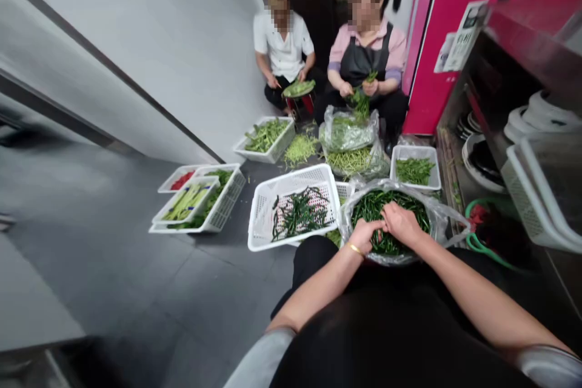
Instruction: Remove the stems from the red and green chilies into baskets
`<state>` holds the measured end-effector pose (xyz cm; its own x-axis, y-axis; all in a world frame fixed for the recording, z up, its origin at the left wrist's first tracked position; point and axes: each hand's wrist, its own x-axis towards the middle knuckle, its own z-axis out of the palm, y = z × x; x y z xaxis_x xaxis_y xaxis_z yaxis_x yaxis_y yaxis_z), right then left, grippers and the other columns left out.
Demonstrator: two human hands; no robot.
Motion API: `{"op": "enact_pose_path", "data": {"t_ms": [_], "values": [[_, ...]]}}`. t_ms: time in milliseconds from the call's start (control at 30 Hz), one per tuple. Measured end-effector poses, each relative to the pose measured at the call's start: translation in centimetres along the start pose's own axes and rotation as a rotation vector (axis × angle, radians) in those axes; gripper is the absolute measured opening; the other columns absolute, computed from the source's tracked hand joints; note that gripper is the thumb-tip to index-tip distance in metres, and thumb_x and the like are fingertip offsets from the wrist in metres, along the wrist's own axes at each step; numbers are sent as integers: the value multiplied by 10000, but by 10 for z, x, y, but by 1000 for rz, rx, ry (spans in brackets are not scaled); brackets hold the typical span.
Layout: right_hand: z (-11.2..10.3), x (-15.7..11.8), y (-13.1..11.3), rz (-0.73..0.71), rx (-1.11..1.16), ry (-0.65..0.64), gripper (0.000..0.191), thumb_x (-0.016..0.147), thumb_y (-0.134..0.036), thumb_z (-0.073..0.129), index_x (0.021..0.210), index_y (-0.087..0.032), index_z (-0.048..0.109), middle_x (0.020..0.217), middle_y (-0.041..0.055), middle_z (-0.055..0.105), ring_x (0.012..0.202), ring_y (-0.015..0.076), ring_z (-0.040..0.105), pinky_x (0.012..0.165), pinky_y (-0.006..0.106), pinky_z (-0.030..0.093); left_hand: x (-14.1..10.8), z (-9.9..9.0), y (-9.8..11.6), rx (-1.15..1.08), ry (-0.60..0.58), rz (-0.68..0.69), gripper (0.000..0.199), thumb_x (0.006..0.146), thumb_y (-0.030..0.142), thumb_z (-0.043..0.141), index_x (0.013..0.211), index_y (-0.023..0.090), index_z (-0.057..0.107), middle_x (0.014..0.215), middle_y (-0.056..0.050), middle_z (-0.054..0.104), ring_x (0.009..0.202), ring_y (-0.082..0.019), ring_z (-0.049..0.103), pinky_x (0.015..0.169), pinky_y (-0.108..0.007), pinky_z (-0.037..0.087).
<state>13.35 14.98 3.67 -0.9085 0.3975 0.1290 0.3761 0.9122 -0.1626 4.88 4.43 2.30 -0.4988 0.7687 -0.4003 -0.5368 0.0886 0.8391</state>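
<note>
A plastic-lined container (439, 227) full of thin dark green peppers (409, 203) sits in front of my body. Over it, my left hand (366, 235) and my right hand (400, 222) meet at the fingertips, both with fingers closed. What they pinch is too small to make out. A gold band circles my left wrist. Just left of the container, a white perforated basket (260, 218) holds a loose layer of dark green pieces (300, 212).
White baskets of greens (220, 212) stand on the floor at left. Ahead are a basket of cut stalks (266, 135), bagged greens (350, 160) and a small basket (414, 171). Two people crouch beyond, handling vegetables. Shelves with dishes (541, 115) and a green basket (477, 245) stand right.
</note>
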Motion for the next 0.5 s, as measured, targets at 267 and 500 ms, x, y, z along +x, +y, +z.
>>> {"op": "enact_pose_path", "data": {"t_ms": [267, 500], "values": [[-17, 9, 40, 288, -50, -392, 407, 968, -425, 423, 1022, -131, 700, 1063, 190, 708, 974, 274, 673, 770, 329, 471, -18, -39, 9, -98, 86, -106, 296, 523, 223, 870, 674, 102, 646, 548, -4, 598, 493, -77, 514, 485, -208, 401], [1, 25, 53, 444, 42, -365, 355, 883, -370, 520, 1004, -135, 757, 1038, 164, 730, 964, 270, 679, 788, 329, 489, -22, -52, 19, -159, 26, -154, 184, 699, 167, 790, 727, 83, 629, 657, -53, 659, 595, -113, 641, 571, -208, 492]]}}
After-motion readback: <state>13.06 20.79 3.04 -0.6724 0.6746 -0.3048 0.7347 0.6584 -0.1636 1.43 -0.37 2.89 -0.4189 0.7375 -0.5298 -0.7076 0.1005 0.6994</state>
